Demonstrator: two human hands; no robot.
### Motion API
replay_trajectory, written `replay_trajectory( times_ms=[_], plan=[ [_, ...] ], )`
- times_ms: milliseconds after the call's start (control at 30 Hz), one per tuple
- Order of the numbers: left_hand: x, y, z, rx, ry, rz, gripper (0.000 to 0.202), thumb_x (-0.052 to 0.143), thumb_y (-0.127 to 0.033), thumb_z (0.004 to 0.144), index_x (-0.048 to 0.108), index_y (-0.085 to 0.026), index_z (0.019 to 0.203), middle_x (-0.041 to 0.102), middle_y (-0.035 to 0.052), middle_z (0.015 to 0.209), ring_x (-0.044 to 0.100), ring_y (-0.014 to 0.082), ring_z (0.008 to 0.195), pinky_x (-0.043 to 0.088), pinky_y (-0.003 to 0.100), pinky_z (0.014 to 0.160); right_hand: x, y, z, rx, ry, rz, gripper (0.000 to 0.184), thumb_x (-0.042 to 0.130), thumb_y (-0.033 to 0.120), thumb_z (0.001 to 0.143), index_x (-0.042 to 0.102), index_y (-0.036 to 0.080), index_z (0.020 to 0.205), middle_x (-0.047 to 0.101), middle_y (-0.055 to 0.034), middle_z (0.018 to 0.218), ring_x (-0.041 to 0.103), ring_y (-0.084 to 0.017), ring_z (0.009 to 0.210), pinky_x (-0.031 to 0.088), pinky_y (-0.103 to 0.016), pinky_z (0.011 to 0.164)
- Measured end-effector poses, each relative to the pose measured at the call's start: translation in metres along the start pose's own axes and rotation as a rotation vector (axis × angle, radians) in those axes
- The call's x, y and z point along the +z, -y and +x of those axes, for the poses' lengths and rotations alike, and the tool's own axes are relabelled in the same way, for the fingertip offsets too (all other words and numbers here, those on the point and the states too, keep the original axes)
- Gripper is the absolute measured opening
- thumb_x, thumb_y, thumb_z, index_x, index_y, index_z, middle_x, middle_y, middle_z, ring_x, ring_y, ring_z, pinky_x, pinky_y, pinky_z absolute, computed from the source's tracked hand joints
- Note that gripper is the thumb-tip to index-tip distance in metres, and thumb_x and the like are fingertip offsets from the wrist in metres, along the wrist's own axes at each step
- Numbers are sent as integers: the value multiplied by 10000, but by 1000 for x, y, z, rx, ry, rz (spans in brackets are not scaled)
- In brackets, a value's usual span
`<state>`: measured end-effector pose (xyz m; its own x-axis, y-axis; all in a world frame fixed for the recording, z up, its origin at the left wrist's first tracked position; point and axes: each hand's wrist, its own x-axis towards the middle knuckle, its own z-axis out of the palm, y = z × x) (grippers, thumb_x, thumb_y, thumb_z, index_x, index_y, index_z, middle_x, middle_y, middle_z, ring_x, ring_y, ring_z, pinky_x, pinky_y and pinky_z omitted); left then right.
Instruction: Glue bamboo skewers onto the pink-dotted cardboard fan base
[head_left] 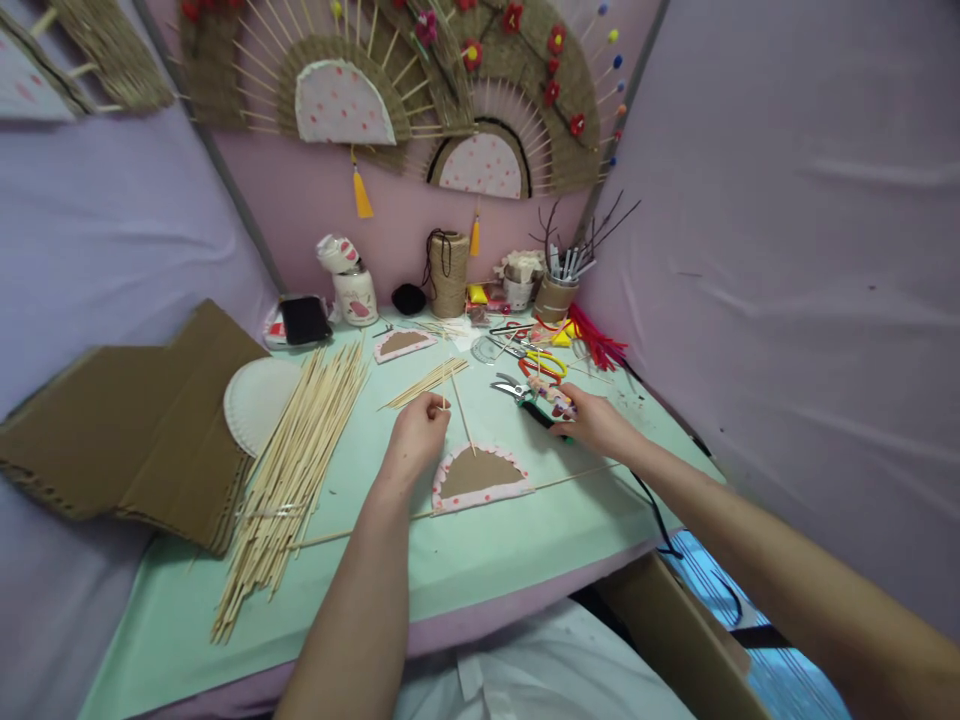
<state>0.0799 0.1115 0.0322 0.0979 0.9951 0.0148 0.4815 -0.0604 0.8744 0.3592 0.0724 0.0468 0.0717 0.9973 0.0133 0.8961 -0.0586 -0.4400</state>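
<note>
Closest to me, past the person's pale clothing [525, 670], a cardboard half-disc [480, 477] edged in spotted pink lies on the green tabletop [480, 565] between the forearms. A stick runs out from each of its lower corners, and a third stick [463, 412] reaches from its face toward the far side. Just beyond, the left hand [420, 432] has its thumb and fingers pinched together on a thin stick [444, 388]. The right hand [596, 420] has its fingers clamped around the handles of the pruning shears [541, 402], whose blades stand apart, pointing left. Over to the left lies a big bundle of sticks [304, 460], with a white plate [256, 400] and folded cardboard [142, 410] beside it. Farther back come a small pile of sticks [426, 382], red- and yellow-handled scissors [544, 367] and a second half-disc [403, 343]. Behind those stand a jar [356, 297] and a twine cone [448, 275]; large fan-shaped decorations [525, 100] hang on the pink wall [420, 210].
</note>
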Motion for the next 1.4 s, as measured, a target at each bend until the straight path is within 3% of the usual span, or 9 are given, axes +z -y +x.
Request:
replay_trajectory(
  times_ms=[300, 667, 900, 1067, 1300, 1400],
  plan=[
    [-1, 1, 0, -1, -10, -13, 116, 516, -183, 751, 593, -212, 832, 543, -44, 608, 536, 149, 577, 369, 268, 585, 11, -3, 8, -43, 59, -57, 461, 722, 192, 664, 613, 211, 1111, 722, -73, 952, 641, -261, 858, 393, -270, 666],
    [-1, -2, -1, 13, -6, 12, 108, 513, -176, 756, 595, -210, 816, 545, -44, 590, 525, 148, 566, 358, 269, 577, 13, 24, 18, -62, 67, 21, 156, 662, 266, 698, 593, 213, 828, 691, 8, 745, 632, -180, 702, 404, -239, 597],
    [2, -1, -1, 38, -24, 8, 70, 518, -179, 763, 577, -212, 780, 620, -9, 707, 560, 153, 639, 384, 276, 633, -12, 2, 39, 32, -116, -92, 202, 611, 263, 754, 589, 195, 942, 697, -88, 904, 608, -237, 810, 366, -272, 626],
    [2, -3, -3, 57, -36, 14, 69, 517, -190, 763, 579, -219, 774, 602, -14, 665, 556, 163, 633, 383, 276, 620, -11, -10, 48, 43, -98, -109, 194, 617, 254, 744, 597, 188, 925, 698, -84, 874, 616, -232, 790, 375, -264, 618],
    [3, -3, -2, 57, -41, 23, 83, 509, -190, 759, 581, -221, 786, 618, -5, 707, 554, 164, 646, 381, 281, 634, -8, -11, 30, 14, -36, -52, 179, 587, 249, 775, 598, 195, 945, 669, -24, 684, 608, -195, 651, 378, -264, 603],
    [3, -2, -2, 61, -41, 26, 81, 510, -191, 747, 582, -219, 773, 621, 1, 715, 557, 169, 663, 384, 282, 640, -11, -10, 29, -11, -55, -21, 211, 597, 236, 763, 596, 189, 969, 686, -45, 747, 618, -209, 703, 387, -275, 637]
  ],
)
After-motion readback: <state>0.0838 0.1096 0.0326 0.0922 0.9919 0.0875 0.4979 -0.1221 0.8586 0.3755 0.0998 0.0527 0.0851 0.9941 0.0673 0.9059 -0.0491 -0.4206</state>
